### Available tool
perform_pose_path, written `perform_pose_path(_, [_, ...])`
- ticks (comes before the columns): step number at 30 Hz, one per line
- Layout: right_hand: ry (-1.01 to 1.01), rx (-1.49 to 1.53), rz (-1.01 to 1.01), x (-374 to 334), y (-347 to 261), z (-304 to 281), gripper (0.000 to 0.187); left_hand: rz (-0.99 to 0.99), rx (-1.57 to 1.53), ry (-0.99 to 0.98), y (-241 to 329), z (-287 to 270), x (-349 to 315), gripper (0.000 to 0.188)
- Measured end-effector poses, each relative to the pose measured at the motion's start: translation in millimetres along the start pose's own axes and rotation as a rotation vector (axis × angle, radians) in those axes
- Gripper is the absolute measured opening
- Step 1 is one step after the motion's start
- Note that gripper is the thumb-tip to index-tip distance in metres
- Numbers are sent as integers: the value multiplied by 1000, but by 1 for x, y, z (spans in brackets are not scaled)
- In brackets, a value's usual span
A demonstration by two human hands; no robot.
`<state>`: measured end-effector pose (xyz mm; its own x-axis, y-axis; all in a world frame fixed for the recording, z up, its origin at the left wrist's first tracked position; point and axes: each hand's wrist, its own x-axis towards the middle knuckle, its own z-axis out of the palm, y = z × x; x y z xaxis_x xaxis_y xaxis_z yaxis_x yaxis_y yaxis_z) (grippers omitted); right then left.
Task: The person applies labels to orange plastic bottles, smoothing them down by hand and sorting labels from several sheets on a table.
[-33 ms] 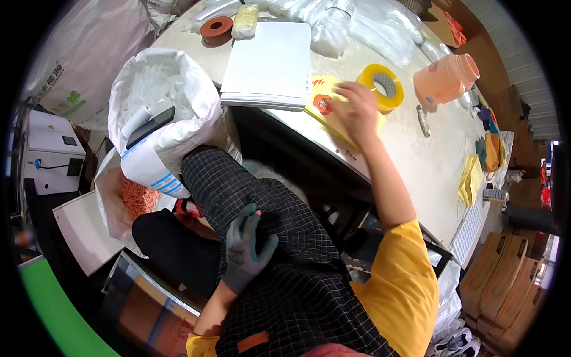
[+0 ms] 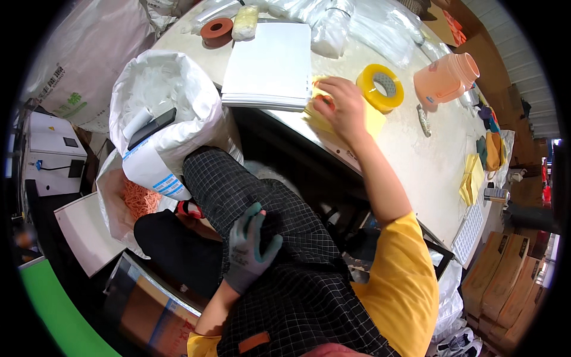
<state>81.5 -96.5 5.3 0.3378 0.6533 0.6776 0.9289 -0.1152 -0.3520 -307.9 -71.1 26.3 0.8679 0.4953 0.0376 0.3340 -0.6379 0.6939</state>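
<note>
My right hand (image 2: 344,110), bare, is at the left end of a pile of yellow paper cards (image 2: 373,121) near the table's front edge. Its fingers and thumb bend together over the top card, whose red print shows between them. Against the cards' left side lies a stack of white sheets (image 2: 269,62). A roll of clear yellow tape (image 2: 380,88) stands just beyond the cards. In a grey-green glove, my left hand (image 2: 248,247) rests on my lap over the checked apron (image 2: 297,238). Its fingers are apart and nothing is in it.
A white sack (image 2: 172,89) of clear plastic pieces, with a phone (image 2: 152,128) on it, stands left of the table (image 2: 425,172). An orange jar (image 2: 446,78), clear plastic bags (image 2: 380,30) and a brown tape roll (image 2: 216,32) lie farther back. Cardboard boxes (image 2: 498,279) stand at right.
My right hand has shifted slightly left and its fingers have curled in onto the yellow cards. My left hand has barely moved.
</note>
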Motion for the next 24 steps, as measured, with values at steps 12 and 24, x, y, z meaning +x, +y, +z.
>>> perform_pose_path(12, [-135,-121,-119,20,-20,59,24,-20,-77,169,-27,8,-24,63])
perform_pose_path(24, [-284,-25,438,43,-19,54,20,120,-22,182,-37,18,-33,67])
